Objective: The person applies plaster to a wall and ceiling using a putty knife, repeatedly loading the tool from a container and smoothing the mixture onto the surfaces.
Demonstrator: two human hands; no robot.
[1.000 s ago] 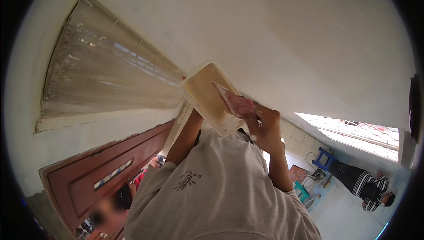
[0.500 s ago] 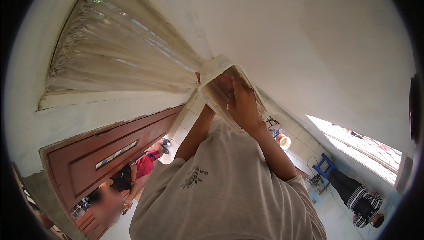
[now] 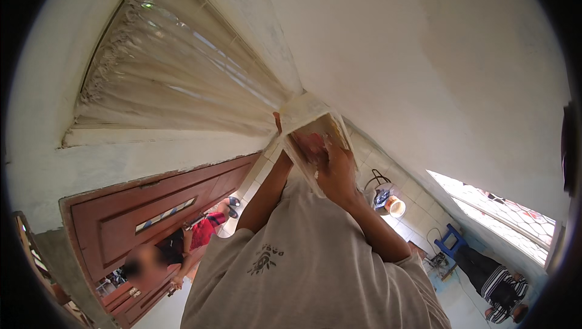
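One pale, box-shaped plastic tub (image 3: pixel 303 108) is held up in front of the person's chest, tilted, its open side toward the body. The person's left hand (image 3: pixel 277 123) has hold of it from behind, mostly hidden, with a digit showing at the tub's left edge. Inside the opening, the right hand (image 3: pixel 337 171) has its fingers closed on a flat, reddish scraper (image 3: pixel 313 141), partly blurred. A gathered beige curtain (image 3: pixel 182 89) hangs to the left, above a red-brown wooden door (image 3: pixel 109 238).
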